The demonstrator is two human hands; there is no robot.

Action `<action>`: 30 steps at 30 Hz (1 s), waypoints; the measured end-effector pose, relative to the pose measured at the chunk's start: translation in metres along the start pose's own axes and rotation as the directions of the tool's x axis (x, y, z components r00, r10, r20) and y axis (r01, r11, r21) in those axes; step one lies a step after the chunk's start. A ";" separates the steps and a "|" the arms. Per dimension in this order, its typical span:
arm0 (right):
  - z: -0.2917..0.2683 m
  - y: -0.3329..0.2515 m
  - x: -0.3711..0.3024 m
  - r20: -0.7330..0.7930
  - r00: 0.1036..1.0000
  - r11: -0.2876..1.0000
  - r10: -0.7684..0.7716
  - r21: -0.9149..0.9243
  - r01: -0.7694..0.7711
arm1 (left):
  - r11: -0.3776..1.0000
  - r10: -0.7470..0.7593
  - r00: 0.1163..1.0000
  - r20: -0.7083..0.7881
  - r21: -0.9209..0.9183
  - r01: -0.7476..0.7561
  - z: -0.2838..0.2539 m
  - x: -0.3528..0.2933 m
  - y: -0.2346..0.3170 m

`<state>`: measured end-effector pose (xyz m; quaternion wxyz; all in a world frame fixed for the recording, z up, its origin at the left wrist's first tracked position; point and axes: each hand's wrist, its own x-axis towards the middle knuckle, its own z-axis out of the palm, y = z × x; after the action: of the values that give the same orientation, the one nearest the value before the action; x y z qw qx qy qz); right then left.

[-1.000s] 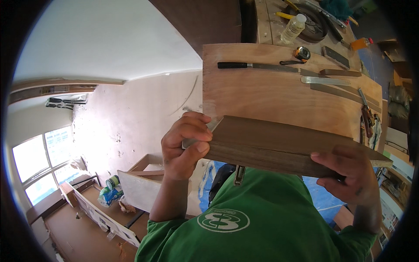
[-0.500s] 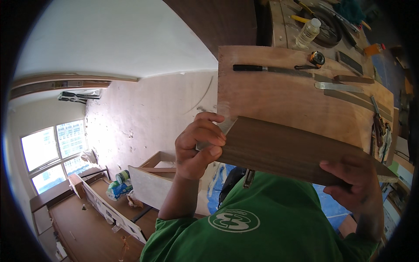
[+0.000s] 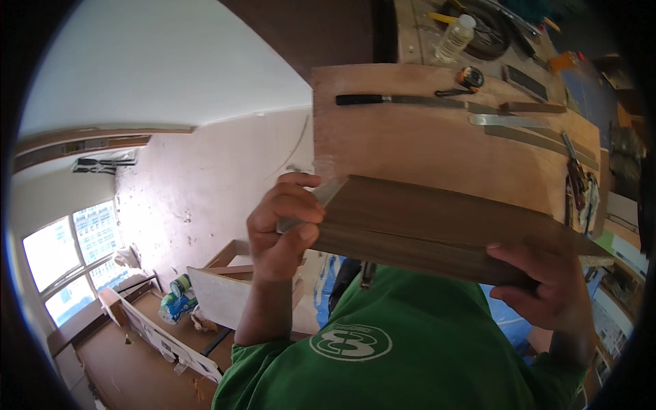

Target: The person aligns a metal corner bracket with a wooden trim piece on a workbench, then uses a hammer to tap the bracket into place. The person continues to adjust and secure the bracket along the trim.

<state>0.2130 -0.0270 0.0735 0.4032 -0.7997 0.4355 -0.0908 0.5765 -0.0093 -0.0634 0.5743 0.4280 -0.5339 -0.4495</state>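
Observation:
A long dark brown wooden board (image 3: 437, 212) is held up in front of my green shirt, over the near edge of the workbench. My left hand (image 3: 283, 225) grips its left end, thumb on the near side and fingers curled over the pale end face. At the other end, my right hand (image 3: 543, 283) holds the near edge, with thumb and a finger against it; the rest of that grip is partly hidden. The board's top and its near long edge both show. Beyond it, a black-handled file (image 3: 359, 100) rests on the plywood bench top (image 3: 403, 143).
On the bench are a tape measure (image 3: 471, 78), a flat metal strip (image 3: 506, 121), wood strips and several hand tools (image 3: 577, 181). A clear bottle (image 3: 456, 39) stands at the back by a round dark tray. A pale panel (image 3: 219, 294) and a window (image 3: 75, 249) are to the left.
The board has tilted slightly, so more of its near long edge shows. Both hands keep their hold. The whole view has shifted, carrying bench and board a little to the left.

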 end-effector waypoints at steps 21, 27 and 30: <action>0.004 0.000 -0.006 0.059 0.997 0.997 0.052 -0.055 -0.048 | 0.997 -0.066 0.995 -0.072 -0.044 0.063 0.007 -0.004 0.003; 0.008 0.004 -0.006 0.043 0.999 0.998 0.029 -0.063 -0.027 | 0.997 -0.069 0.994 -0.080 -0.033 0.067 0.007 -0.003 0.002; 0.012 0.007 -0.010 0.012 1.000 0.998 -0.001 -0.065 0.002 | 0.997 -0.074 0.994 -0.083 -0.022 0.073 0.008 -0.005 0.003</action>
<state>0.2085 -0.0144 0.0621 0.3795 -0.8133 0.4351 -0.0721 0.5683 -0.0042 -0.0608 0.5832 0.4603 -0.4890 -0.4571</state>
